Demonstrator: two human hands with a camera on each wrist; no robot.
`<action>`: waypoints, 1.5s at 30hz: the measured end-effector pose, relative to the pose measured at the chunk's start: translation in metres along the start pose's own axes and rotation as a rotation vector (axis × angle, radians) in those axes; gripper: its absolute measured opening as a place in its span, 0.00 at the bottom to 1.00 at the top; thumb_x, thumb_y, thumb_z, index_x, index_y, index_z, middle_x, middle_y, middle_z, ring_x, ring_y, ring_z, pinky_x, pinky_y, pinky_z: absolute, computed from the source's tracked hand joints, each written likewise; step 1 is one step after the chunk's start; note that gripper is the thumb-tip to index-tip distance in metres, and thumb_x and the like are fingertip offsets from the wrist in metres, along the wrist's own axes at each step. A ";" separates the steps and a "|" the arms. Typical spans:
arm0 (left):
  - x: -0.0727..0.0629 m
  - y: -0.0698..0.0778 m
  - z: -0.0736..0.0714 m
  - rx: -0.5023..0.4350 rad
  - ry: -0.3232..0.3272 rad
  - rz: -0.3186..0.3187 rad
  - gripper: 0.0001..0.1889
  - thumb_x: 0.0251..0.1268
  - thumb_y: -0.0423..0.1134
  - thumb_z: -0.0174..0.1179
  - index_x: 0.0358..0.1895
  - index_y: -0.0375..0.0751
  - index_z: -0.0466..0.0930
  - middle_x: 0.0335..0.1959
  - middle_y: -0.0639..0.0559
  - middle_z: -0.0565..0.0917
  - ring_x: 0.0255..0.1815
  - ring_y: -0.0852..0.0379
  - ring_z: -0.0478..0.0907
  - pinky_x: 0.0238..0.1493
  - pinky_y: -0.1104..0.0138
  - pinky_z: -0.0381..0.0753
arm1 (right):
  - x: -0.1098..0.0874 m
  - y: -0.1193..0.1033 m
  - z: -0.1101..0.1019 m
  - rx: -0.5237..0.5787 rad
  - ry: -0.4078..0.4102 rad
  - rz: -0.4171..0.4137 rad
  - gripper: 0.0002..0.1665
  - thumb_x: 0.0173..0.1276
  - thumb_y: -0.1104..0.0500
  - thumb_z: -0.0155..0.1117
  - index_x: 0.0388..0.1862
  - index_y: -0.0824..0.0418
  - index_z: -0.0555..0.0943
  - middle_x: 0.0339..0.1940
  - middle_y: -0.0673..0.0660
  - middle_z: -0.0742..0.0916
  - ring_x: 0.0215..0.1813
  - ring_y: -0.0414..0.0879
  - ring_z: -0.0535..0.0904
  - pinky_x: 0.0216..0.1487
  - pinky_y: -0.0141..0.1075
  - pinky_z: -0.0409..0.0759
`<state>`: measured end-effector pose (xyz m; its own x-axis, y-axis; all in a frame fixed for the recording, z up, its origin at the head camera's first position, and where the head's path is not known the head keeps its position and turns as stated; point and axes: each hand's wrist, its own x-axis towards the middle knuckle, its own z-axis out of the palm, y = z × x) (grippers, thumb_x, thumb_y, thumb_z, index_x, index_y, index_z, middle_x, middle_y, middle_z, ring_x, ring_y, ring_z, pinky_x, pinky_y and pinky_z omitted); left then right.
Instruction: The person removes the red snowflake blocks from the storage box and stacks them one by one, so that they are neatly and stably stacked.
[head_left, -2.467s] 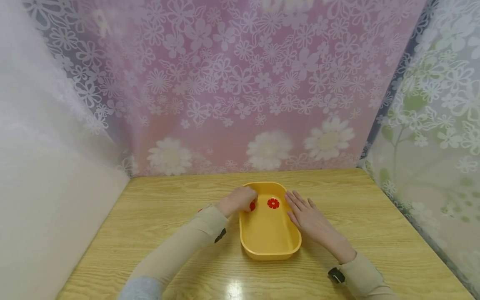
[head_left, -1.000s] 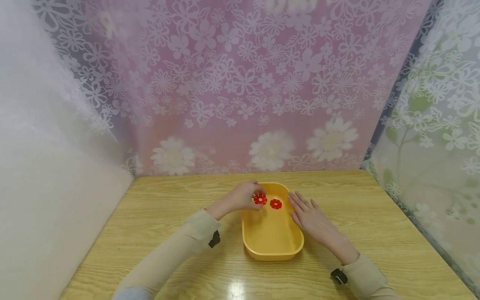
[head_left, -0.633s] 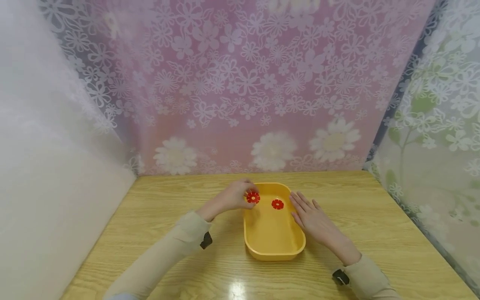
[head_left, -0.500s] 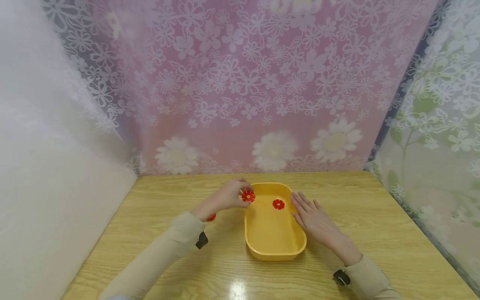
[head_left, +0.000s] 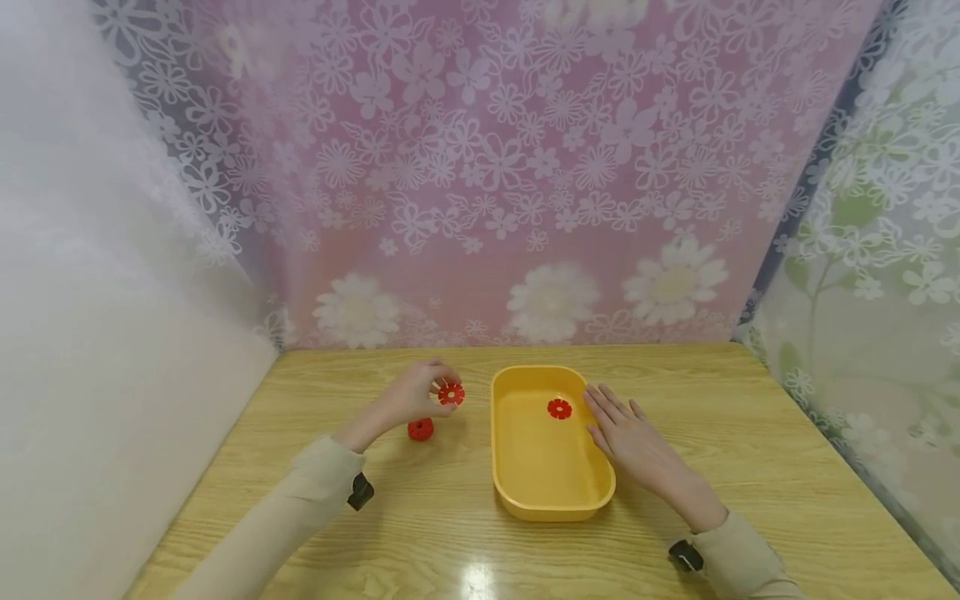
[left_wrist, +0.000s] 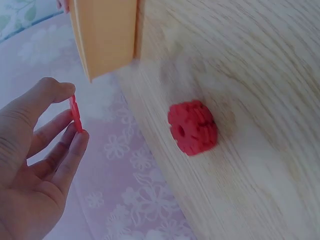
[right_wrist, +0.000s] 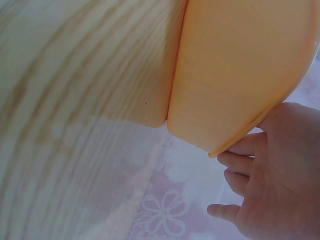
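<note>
My left hand (head_left: 405, 398) pinches a thin red notched disc (head_left: 451, 394) by its edges, between thumb and fingertips, above the wooden table left of the yellow tray. Edge-on, the same disc (left_wrist: 75, 114) shows in the left wrist view. Just below the hand, a short stack of red notched discs (head_left: 420, 429) stands on the table. Another red disc (head_left: 559, 408) lies inside the yellow tray (head_left: 553, 507), toward its far end. My right hand (head_left: 633, 446) rests with straight fingers on the tray's right rim; the right wrist view shows these fingers along the rim.
The wooden table (head_left: 750, 467) reaches back to a pink flowered curtain (head_left: 480, 208). A white sheet (head_left: 135, 317) hangs on the left and a green-and-white flowered one (head_left: 885, 275) on the right.
My left hand has lifted a red disc out of the tray and carried it left over the rim, uncovering the stack on the table. The right hand has stayed at the tray's rim.
</note>
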<state>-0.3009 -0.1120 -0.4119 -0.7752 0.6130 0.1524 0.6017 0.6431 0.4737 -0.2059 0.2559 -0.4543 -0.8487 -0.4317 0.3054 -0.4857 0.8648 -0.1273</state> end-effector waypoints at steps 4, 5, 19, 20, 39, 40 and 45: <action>-0.010 -0.010 -0.004 0.005 0.013 -0.038 0.18 0.60 0.37 0.73 0.53 0.39 0.84 0.49 0.49 0.82 0.48 0.51 0.82 0.49 0.60 0.86 | 0.000 0.004 0.004 -0.008 0.000 -0.002 0.34 0.78 0.58 0.57 0.76 0.72 0.64 0.77 0.68 0.68 0.77 0.65 0.61 0.71 0.69 0.60; -0.012 -0.012 -0.005 -0.005 0.018 -0.045 0.18 0.60 0.37 0.73 0.53 0.38 0.84 0.49 0.49 0.82 0.48 0.50 0.82 0.50 0.58 0.86 | 0.000 0.005 0.005 -0.013 -0.002 -0.004 0.34 0.78 0.57 0.56 0.76 0.72 0.64 0.77 0.68 0.68 0.77 0.65 0.61 0.71 0.69 0.60; -0.033 -0.033 -0.002 0.011 0.030 -0.117 0.16 0.58 0.35 0.73 0.49 0.38 0.85 0.46 0.44 0.80 0.46 0.48 0.82 0.48 0.57 0.87 | 0.001 -0.001 -0.002 -0.049 -0.045 0.011 0.35 0.78 0.56 0.57 0.77 0.71 0.64 0.78 0.66 0.67 0.79 0.62 0.60 0.72 0.67 0.61; -0.035 -0.034 0.000 0.020 0.025 -0.126 0.16 0.58 0.35 0.73 0.49 0.38 0.85 0.47 0.45 0.80 0.46 0.48 0.82 0.47 0.58 0.87 | 0.001 -0.001 -0.002 -0.053 -0.050 0.011 0.35 0.78 0.56 0.57 0.77 0.70 0.64 0.78 0.66 0.67 0.79 0.62 0.60 0.72 0.67 0.61; -0.049 -0.040 0.016 0.039 -0.006 -0.134 0.16 0.57 0.36 0.75 0.49 0.38 0.87 0.41 0.49 0.82 0.45 0.48 0.84 0.42 0.60 0.86 | 0.000 -0.002 -0.003 -0.026 -0.061 0.030 0.34 0.80 0.56 0.54 0.78 0.71 0.62 0.79 0.66 0.65 0.80 0.62 0.58 0.74 0.66 0.58; -0.049 -0.040 0.016 0.041 -0.002 -0.127 0.16 0.57 0.36 0.75 0.49 0.38 0.87 0.40 0.49 0.83 0.45 0.47 0.84 0.42 0.60 0.86 | 0.000 -0.002 -0.003 -0.027 -0.061 0.031 0.34 0.80 0.56 0.54 0.78 0.71 0.62 0.79 0.66 0.65 0.80 0.62 0.58 0.74 0.67 0.58; -0.051 -0.042 0.018 0.045 0.009 -0.115 0.16 0.57 0.37 0.74 0.48 0.38 0.87 0.40 0.48 0.82 0.45 0.47 0.84 0.42 0.60 0.86 | 0.000 -0.002 -0.003 -0.019 -0.062 0.031 0.34 0.80 0.56 0.54 0.78 0.71 0.62 0.79 0.66 0.65 0.80 0.62 0.58 0.74 0.67 0.58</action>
<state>-0.2829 -0.1617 -0.4551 -0.8413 0.5298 0.1071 0.5164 0.7293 0.4489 -0.2044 0.2549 -0.4507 -0.8752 -0.4189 0.2420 -0.4550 0.8827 -0.1175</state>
